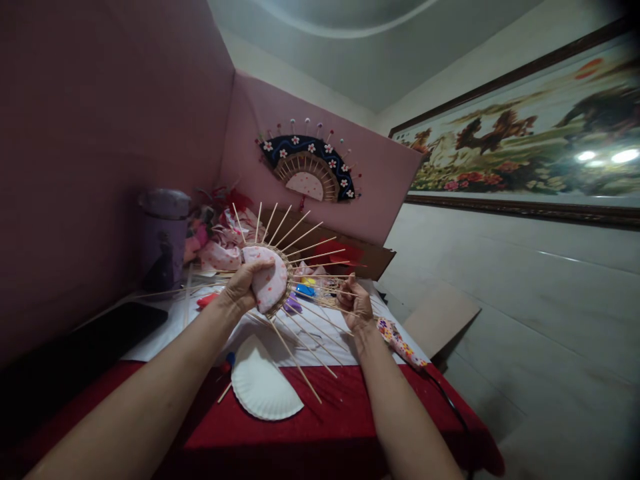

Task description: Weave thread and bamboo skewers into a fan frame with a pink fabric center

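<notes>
Sideways, fan frame [274, 283] — sticks [296, 362] splayed rightward, long axis steep

Reach lane for you: red tablecloth [343, 417] between the folded paper plate [265, 390] and your right forearm; stick tips overhang its far side. The fan frame's [273, 287] spread wooden sticks [295, 361] block you between left hand [245, 283] and right hand [355, 303]. Blue packet [305, 291] sits behind. Purple tumbler [163, 243] obstructs far left; black cord [447, 397] trails right. Air's open above the sticks, below the wall-hung fan [320, 157].
</notes>
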`<move>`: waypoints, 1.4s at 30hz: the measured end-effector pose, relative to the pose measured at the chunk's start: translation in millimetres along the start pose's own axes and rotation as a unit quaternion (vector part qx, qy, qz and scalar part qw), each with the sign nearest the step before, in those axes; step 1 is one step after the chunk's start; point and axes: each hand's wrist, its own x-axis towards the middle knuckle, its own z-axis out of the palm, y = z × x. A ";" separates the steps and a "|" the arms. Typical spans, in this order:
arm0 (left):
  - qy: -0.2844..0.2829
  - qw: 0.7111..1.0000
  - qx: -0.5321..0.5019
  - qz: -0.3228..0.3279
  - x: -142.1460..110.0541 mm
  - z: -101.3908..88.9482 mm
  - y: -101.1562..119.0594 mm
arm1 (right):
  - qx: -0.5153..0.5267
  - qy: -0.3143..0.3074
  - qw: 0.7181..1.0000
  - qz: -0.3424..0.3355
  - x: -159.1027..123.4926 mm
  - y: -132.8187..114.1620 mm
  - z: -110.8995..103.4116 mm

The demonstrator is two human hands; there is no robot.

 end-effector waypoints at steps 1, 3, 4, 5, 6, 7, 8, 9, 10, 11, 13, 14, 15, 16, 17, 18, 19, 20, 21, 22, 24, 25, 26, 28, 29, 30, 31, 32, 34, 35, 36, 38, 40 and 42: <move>0.003 1.000 0.000 0.001 -0.4 0.4 0.4 | -0.009 -0.003 1.000 0.000 0.1 0.5 -0.3; 0.013 1.000 0.002 0.000 -1.2 1.1 1.5 | -0.026 -0.008 1.000 -0.002 0.0 1.5 -0.2; 0.017 1.000 0.004 -0.001 -1.5 1.4 2.1 | -0.032 -0.010 0.999 -0.003 -0.1 1.9 0.1; 0.020 1.000 0.007 -0.003 -1.6 1.4 2.7 | -0.035 -0.012 0.999 -0.004 -0.3 2.1 0.4; 0.020 1.000 0.010 -0.005 -1.6 1.3 3.2 | -0.034 -0.013 0.999 -0.006 -0.5 2.2 0.8; 0.020 1.000 0.012 -0.006 -1.4 0.9 3.5 | -0.029 -0.014 0.999 -0.008 -0.8 2.1 1.2; 0.018 1.000 0.012 -0.006 -1.1 0.5 3.7 | -0.024 -0.014 1.000 -0.009 -1.1 1.9 1.7; 0.015 1.000 0.012 -0.006 -0.8 -0.1 3.7 | -0.018 -0.013 1.000 -0.010 -1.4 1.5 2.1; 0.012 1.000 0.010 -0.007 -0.5 -0.7 3.6 | -0.014 -0.010 1.000 -0.011 -1.7 1.2 2.6; 0.010 1.000 0.009 -0.007 -0.1 -1.2 3.4 | -0.011 -0.006 1.000 -0.012 -2.1 0.8 2.9; 0.009 1.000 0.006 -0.007 0.3 -2.0 3.1 | -0.010 -0.005 1.000 -0.016 -2.7 0.3 3.4; 0.009 1.000 0.005 -0.007 0.4 -2.3 3.0 | -0.012 -0.009 1.000 -0.019 -2.9 0.1 3.4; 0.009 1.000 0.006 -0.008 0.4 -2.3 3.0 | -0.015 -0.014 1.000 -0.022 -3.2 0.1 3.2; 0.010 1.000 0.008 -0.008 0.3 -2.2 3.1 | -0.016 -0.019 0.999 -0.024 -3.4 0.2 3.0; 0.013 1.000 0.010 -0.007 0.1 -2.0 3.2 | -0.018 -0.023 0.999 -0.024 -3.7 0.2 2.8; 0.016 1.000 0.013 -0.006 -0.1 -1.7 3.3 | -0.018 -0.026 0.999 -0.023 -3.9 0.3 2.6; 0.019 1.000 0.017 -0.003 -0.3 -1.3 3.4 | -0.017 -0.027 0.999 -0.023 -4.1 0.4 2.4; 0.023 1.000 0.021 -0.001 -0.5 -0.9 3.5 | -0.015 -0.029 0.999 -0.022 -4.3 0.5 2.3; 0.025 0.999 0.023 0.003 -0.7 -0.5 3.6 | -0.012 -0.030 0.999 -0.023 -4.5 0.4 2.3; 0.025 0.999 0.024 0.005 -0.9 -0.1 3.6 | -0.010 -0.032 0.999 -0.023 -4.7 0.4 2.5; 0.026 0.999 0.026 0.008 -1.2 0.4 3.6 | -0.004 -0.035 0.999 -0.025 -5.1 0.0 3.0; 0.026 0.999 0.027 0.010 -1.3 0.5 3.6 | -0.002 -0.036 0.999 -0.026 -5.3 -0.3 3.4; 0.025 0.999 0.028 0.011 -1.4 0.5 3.6 | -0.002 -0.038 0.999 -0.026 -5.4 -0.6 3.8; 0.022 0.999 0.028 0.010 -1.5 0.5 3.5 | -0.006 -0.041 0.999 -0.025 -5.6 -1.2 4.5; 0.021 0.999 0.028 0.009 -1.5 0.5 3.5 | -0.010 -0.043 0.999 -0.024 -5.7 -1.4 4.8; 0.021 0.999 0.028 0.008 -1.5 0.5 3.4 | -0.013 -0.044 0.999 -0.022 -5.7 -1.6 4.9; 0.022 0.999 0.028 0.008 -1.4 0.4 3.3 | -0.016 -0.045 0.999 -0.021 -5.7 -1.6 5.1; 0.024 0.999 0.028 0.010 -1.3 0.4 3.1 | -0.017 -0.045 0.999 -0.020 -5.8 -1.6 5.2; 0.026 0.999 0.027 0.016 -0.8 0.0 2.9 | -0.013 -0.045 0.999 -0.021 -5.9 -1.4 5.4; 0.027 0.999 0.026 0.017 -0.4 -0.2 2.9 | -0.010 -0.045 0.999 -0.021 -6.1 -1.2 5.6; 0.027 0.999 0.025 0.016 0.0 -0.6 2.9 | -0.010 -0.047 0.999 -0.020 -6.3 -1.0 5.9; 0.029 0.999 0.024 0.007 1.0 -1.3 3.2 | -0.016 -0.051 0.998 -0.016 -6.9 -0.7 6.6; 0.034 0.999 0.023 -0.004 1.7 -2.0 3.7 | -0.032 -0.055 0.998 -0.014 -7.7 -0.7 7.5; 0.039 0.999 0.020 -0.007 2.3 -2.4 4.0 | -0.045 -0.057 0.997 -0.015 -8.4 -1.0 8.3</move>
